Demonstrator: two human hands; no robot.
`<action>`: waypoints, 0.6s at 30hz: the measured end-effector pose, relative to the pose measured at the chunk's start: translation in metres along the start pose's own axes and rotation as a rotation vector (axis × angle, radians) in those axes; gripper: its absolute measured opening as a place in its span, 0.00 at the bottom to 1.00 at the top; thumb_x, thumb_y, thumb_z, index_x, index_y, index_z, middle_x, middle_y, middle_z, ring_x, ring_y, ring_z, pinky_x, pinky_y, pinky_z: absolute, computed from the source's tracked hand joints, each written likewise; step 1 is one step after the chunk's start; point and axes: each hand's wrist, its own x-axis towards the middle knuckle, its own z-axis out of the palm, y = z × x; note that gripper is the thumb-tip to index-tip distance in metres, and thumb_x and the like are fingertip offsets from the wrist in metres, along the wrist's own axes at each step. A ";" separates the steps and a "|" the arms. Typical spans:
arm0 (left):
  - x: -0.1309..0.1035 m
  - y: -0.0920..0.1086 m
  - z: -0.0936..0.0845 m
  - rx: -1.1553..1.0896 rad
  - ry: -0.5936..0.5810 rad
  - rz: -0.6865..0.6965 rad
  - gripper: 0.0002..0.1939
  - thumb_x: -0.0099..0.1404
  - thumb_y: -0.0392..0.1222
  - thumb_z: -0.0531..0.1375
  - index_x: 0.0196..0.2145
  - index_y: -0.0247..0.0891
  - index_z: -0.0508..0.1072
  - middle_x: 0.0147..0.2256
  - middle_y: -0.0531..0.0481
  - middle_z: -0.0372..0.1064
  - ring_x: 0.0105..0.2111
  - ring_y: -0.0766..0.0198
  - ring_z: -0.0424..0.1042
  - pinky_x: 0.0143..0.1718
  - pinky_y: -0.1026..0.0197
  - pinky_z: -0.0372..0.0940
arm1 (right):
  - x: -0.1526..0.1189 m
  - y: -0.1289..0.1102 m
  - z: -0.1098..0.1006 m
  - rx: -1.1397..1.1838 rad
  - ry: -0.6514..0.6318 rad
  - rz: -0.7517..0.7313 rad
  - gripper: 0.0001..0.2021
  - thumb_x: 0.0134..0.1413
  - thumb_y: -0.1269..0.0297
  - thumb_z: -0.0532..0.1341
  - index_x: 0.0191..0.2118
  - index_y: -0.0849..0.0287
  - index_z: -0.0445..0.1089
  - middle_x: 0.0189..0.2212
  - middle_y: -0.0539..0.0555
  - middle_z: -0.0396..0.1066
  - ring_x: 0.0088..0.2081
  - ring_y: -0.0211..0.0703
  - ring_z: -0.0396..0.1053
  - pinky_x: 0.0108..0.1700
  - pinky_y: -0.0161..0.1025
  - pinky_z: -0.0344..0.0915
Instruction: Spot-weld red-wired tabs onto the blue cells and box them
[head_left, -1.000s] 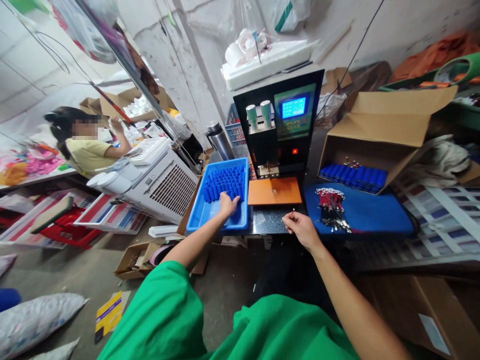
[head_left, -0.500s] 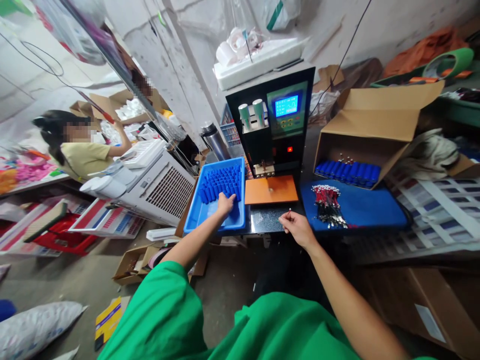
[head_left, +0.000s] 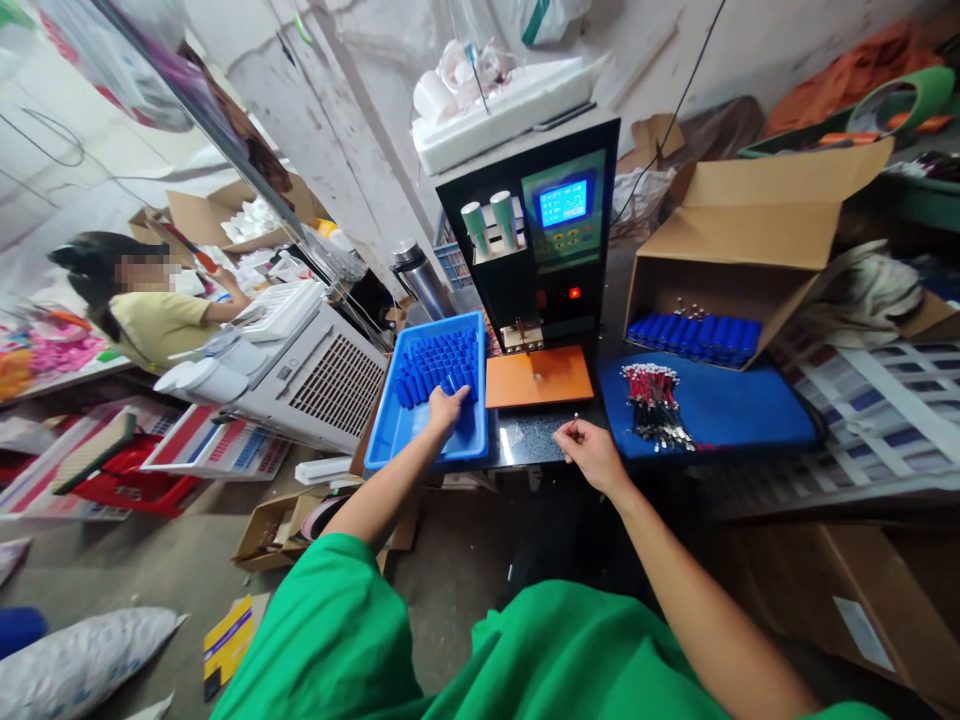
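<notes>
My left hand (head_left: 448, 408) reaches into the blue tray (head_left: 390, 454), its fingers closed on a blue cylinder (head_left: 453, 383) at the near side of the packed blue cylinders (head_left: 435, 355). Over the dark tabletop (head_left: 525, 440), my right hand (head_left: 589, 447) is pinched around a small wire lead (head_left: 576, 419) with a whitish tip. Between the hands, farther back, an orange plate (head_left: 536, 378) lies in front of the black machine (head_left: 551, 200) with a lit screen. A bundle of red and black leads (head_left: 654, 405) rests on a blue pad (head_left: 742, 405) right of my right hand.
An open cardboard box (head_left: 739, 230) with blue cylinders stands on the right. A metal flask (head_left: 422, 278) is behind the tray. On the left, a person (head_left: 154, 310) in yellow sits beyond a white cooler (head_left: 334, 375). Crates and sacks surround the table.
The view has shifted slightly. My left hand now has a blue cylinder at its fingertips, lifted a little from the others. My right hand keeps its pinch. The machine's screen shows a different display.
</notes>
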 end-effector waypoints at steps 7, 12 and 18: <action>-0.001 0.002 -0.001 0.086 0.017 0.000 0.12 0.48 0.41 0.70 0.22 0.40 0.68 0.22 0.53 0.68 0.25 0.63 0.68 0.33 0.60 0.64 | 0.000 0.005 0.003 -0.028 0.039 -0.048 0.20 0.47 0.44 0.67 0.26 0.58 0.70 0.22 0.50 0.69 0.20 0.36 0.64 0.24 0.36 0.65; -0.004 0.005 0.002 -0.061 0.064 -0.114 0.13 0.44 0.38 0.72 0.25 0.39 0.70 0.23 0.54 0.69 0.25 0.64 0.69 0.29 0.62 0.63 | 0.000 0.010 0.004 -0.046 0.050 -0.048 0.18 0.48 0.46 0.66 0.27 0.59 0.71 0.22 0.50 0.69 0.20 0.37 0.65 0.24 0.36 0.64; -0.009 0.016 0.002 -0.219 0.106 -0.228 0.18 0.42 0.36 0.71 0.28 0.38 0.67 0.21 0.55 0.66 0.20 0.68 0.64 0.21 0.64 0.56 | -0.001 0.013 0.005 -0.087 0.067 -0.062 0.16 0.50 0.48 0.65 0.28 0.58 0.71 0.22 0.50 0.69 0.21 0.38 0.65 0.24 0.36 0.65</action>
